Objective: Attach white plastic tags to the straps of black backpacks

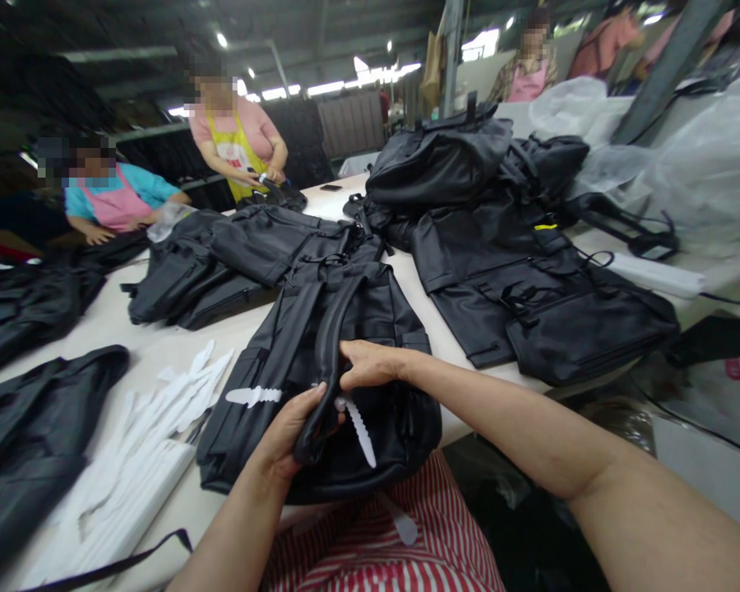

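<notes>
Head view: one forward-and-down look over a workroom.
Black backpack (400, 411): lies with its strap side up at the near edge of the bench (333, 205), right in front of the wearer, bottom end nearest.
Left hand (299, 419): fingers wrapped round the lower part of a padded shoulder strap (329, 329), the thumb on its upper face, pinching it.
Right hand (373, 362): set against the same strap from the other side, fingers bent and drawn together; their tips are hidden, so I cannot tell whether they pinch anything.
White notched strips: one (362, 436) hangs just below the held strap, another (256, 396) lies across the second strap (289, 333).
Strip pile (178, 395): many loose white strips, heaped on the bench to the left of the backpack.
Lap: a red-and-white striped garment (444, 526), with a pale strip (400, 522) on it.
Other bags: a black stack (444, 168) beyond, another black bag (598, 329) to the right.
Phone (330, 187): flat on the far bench.
Co-workers: a person in a yellow apron (234, 148) handles a dark item; a person in a pink apron (123, 201) is farther left.
</notes>
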Demonstrator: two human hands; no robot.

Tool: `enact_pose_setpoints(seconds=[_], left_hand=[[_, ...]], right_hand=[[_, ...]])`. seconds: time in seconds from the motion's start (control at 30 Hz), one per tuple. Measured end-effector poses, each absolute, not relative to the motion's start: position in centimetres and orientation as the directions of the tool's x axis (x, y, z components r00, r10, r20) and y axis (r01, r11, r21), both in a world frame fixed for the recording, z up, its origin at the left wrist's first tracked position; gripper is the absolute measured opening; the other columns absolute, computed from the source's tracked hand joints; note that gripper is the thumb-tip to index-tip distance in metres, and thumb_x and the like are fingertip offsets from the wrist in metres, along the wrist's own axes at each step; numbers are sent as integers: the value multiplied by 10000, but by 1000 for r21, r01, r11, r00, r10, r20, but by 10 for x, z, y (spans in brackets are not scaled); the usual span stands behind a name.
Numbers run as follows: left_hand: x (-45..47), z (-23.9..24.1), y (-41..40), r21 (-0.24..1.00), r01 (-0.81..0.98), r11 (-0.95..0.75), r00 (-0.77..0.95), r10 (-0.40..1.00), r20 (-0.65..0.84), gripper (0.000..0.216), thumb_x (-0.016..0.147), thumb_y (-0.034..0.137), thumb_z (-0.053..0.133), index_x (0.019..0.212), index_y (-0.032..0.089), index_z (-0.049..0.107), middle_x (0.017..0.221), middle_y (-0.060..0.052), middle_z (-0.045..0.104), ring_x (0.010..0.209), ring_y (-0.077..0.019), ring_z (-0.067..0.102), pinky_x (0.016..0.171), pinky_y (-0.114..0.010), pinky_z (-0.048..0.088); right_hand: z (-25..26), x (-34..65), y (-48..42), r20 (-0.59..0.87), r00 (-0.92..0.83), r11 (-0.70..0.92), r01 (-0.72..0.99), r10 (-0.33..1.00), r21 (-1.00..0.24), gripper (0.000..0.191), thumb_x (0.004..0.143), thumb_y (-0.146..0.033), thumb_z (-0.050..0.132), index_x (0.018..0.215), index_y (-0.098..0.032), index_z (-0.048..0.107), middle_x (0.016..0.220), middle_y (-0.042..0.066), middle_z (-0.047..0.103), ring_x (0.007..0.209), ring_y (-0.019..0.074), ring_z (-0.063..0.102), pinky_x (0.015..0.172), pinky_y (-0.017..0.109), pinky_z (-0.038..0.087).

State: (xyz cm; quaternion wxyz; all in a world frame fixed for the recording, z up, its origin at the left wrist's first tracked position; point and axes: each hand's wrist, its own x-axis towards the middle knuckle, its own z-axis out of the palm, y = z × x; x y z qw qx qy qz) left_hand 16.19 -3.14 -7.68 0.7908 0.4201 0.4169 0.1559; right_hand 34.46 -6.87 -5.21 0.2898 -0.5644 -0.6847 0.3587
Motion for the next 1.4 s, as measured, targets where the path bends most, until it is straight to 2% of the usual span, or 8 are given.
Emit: enact_pose_setpoints(seconds=[0.2,0.4,0.53,0.6,0.7,0.87,1.03,1.4], left_hand=[[155,-84,-31,794,120,596,597,595,-538,119,785,229,613,808,113,621,644,-49,667,525,-120,626,524,-227,541],[158,-86,-36,803,191,565,594,585,-553,161,782,244,615,761,85,624,655,-71,673,531,-120,628,531,-205,531],[156,-86,-37,816,148,559,611,597,-520,169,781,260,616,761,93,626,653,-60,672,534,-115,626,518,-188,516],[154,-87,-38,824,114,556,621,607,-496,164,782,260,614,761,98,628,655,-52,671,542,-112,626,524,-184,514],[152,-87,-39,824,86,560,633,608,-479,146,788,245,604,762,103,630,657,-46,671,549,-111,628,531,-182,514],[154,-84,-41,819,65,570,656,594,-466,153,799,226,583,763,88,639,652,-50,672,545,-109,628,533,-176,513],[153,-81,-43,764,87,639,618,566,-545,170,801,242,579,758,85,631,637,-62,677,525,-123,635,499,-189,511],[154,-84,-40,784,83,615,685,536,-493,168,779,244,605,801,78,618,671,-79,683,538,-129,639,540,-204,527]], right_hand=[[-69,358,-68,-27,-223,133,673,975,-727,296,643,-221,580,932,-155,579,938,48,649,841,196,588,722,270,435],[-73,363,-83,2,-184,161,856,983,-491,269,680,-251,561,929,-156,595,942,78,644,910,234,557,792,335,402],[-59,347,-112,111,12,30,929,994,-369,232,787,-291,464,916,-175,619,917,81,655,906,227,558,748,307,392],[-53,337,-125,50,97,-71,921,994,-382,319,846,-368,381,831,-189,645,827,76,669,809,215,589,664,282,385],[-50,326,-135,-79,111,-134,892,991,-431,409,851,-441,357,771,-189,670,799,81,681,719,196,607,579,259,351],[-54,323,-125,-138,42,-114,813,990,-571,248,765,-315,495,767,-176,700,758,47,685,676,151,596,537,218,331],[-60,326,-111,-144,104,-177,666,984,-725,198,704,-176,527,766,-154,714,725,12,673,656,111,571,552,181,362],[-58,329,-101,-204,81,-203,685,976,-700,191,681,-163,537,753,-144,713,661,-10,632,604,98,525,514,174,343]])
